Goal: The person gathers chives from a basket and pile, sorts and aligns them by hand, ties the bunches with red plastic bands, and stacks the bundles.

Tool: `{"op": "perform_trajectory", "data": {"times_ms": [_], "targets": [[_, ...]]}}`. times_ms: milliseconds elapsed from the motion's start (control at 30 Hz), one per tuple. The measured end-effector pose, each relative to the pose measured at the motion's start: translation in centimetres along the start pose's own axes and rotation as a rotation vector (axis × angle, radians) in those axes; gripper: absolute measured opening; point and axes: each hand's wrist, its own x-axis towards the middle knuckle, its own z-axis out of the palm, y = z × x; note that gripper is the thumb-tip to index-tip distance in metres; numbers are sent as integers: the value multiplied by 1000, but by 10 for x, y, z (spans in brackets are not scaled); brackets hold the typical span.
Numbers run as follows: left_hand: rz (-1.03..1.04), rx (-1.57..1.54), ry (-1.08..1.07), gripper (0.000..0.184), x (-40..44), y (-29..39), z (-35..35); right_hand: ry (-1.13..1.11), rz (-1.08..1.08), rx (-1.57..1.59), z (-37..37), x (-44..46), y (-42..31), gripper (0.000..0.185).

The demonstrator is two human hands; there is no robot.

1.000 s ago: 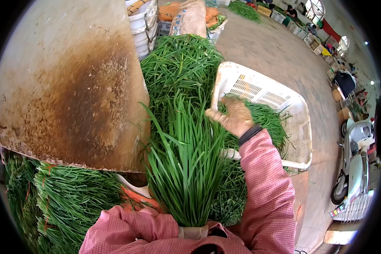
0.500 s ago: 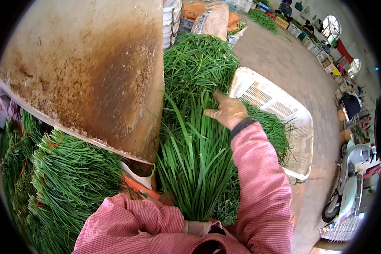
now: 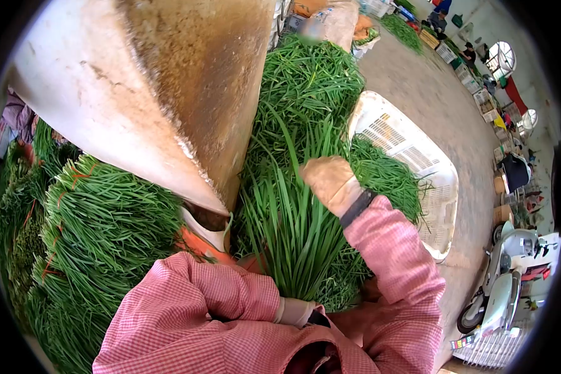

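Note:
My left hand (image 3: 298, 311), in a pale glove, is at the narrow base of a bunch of garlic chives (image 3: 293, 237). The bunch fans upward from it; its fingers are mostly hidden behind the stalks and sleeve. My right hand (image 3: 331, 182), in a tan glove, is closed around the upper right leaves of that bunch. Long blades stick up past its knuckles. Behind the bunch lies a big heap of loose garlic chives (image 3: 311, 81).
A stained, rusty panel (image 3: 193, 81) juts in from the upper left. Below it are tied bundles of chives (image 3: 112, 230). To the right sits a white plastic crate (image 3: 445, 206) partly filled with greens. A scooter (image 3: 502, 293) and distant people (image 3: 438, 22) are farther off.
My right hand has gone from open, thumb apart, to closed on the leaves, slightly lower. The left hand stays at the bunch's base. The view has shifted, showing more of the panel's pale side.

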Motion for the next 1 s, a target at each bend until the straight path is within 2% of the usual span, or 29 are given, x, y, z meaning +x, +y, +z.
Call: {"op": "perform_trajectory", "data": {"times_ms": [67,100,133,200,233,267,333,367,400,467,500,533,600,633,667,733,800,833,867,933,967,1000], "targets": [[242,1496,-598,18,-1,50,-19,559,64,442,11,-11,20,12],[418,1593,-509,26,-6,53,-21,547,181,439,-1,-14,32,12],[420,1589,-503,26,-5,57,-22,484,263,456,-13,-22,35,12],[257,1424,-654,27,-3,67,-26,418,342,468,-46,-39,24,12],[325,1499,-521,27,-7,33,-17,314,150,194,-60,-47,8,21],[329,1504,-518,27,-7,43,-20,206,-40,-83,-66,-57,-4,32],[375,1592,-709,25,-6,77,-28,130,-70,-177,-44,-73,-21,38],[377,1600,-707,25,-9,78,-28,-44,-78,-136,-25,-75,-18,29],[467,1676,-587,24,-12,78,-29,-40,-78,-143,-14,-75,-14,29],[554,1755,-452,23,-11,80,-30,431,127,488,-2,-69,-3,18],[530,1686,-454,23,-11,81,-27,589,136,355,-9,-53,6,8],[505,1619,-459,23,-10,82,-26,459,173,205,-23,-48,14,23],[455,1497,-465,23,-8,80,-25,150,145,109,-39,-29,1,45],[443,1449,-473,23,-6,77,-25,46,54,-91,-40,-23,-6,63],[434,1402,-476,23,-4,73,-23,5,32,-97,-28,-18,-12,49],[418,1334,-474,23,-2,67,-22,372,-58,204,21,-12,2,31],[401,1280,-460,23,1,64,-23,619,255,857,15,-2,5,16],[392,1256,-458,23,1,62,-22,437,379,937,10,0,12,8],[387,1240,-458,23,3,61,-22,245,504,989,-13,5,14,18],[381,1218,-461,23,4,61,-23,46,466,360,-27,17,-12,43],[378,1205,-461,22,5,60,-22,-193,467,266,-26,23,-18,58],[371,1193,-463,22,5,61,-22,-320,397,342,-28,25,-20,56]]}}
